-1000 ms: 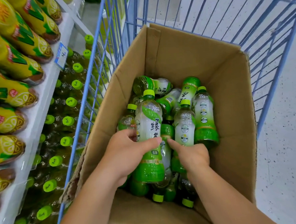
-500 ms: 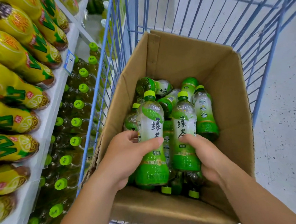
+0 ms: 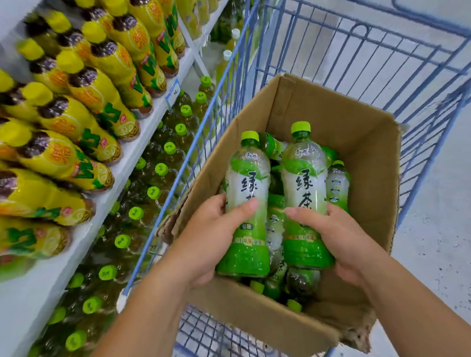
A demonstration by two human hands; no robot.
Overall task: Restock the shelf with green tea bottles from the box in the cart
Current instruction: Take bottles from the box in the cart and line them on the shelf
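Note:
An open cardboard box (image 3: 365,153) stands in a blue wire cart (image 3: 387,67) and holds several green tea bottles (image 3: 338,184). My left hand (image 3: 213,237) grips one green tea bottle (image 3: 248,202) around its middle, upright, lifted above the pile. My right hand (image 3: 334,238) grips a second green tea bottle (image 3: 303,179) beside it, cap up. On the lower shelf at the left stand rows of green-capped tea bottles (image 3: 160,170).
An upper white shelf (image 3: 133,154) carries yellow lemon-tea bottles (image 3: 94,96) lying toward me. A price tag (image 3: 174,93) hangs on its edge. The cart's left wall (image 3: 199,142) stands between box and shelf. Pale floor (image 3: 452,220) lies to the right.
Both hands have risen with their bottles out of the pile. A second ago my right hand only touched its bottle; now it grips it. The view has swung left toward the shelf.

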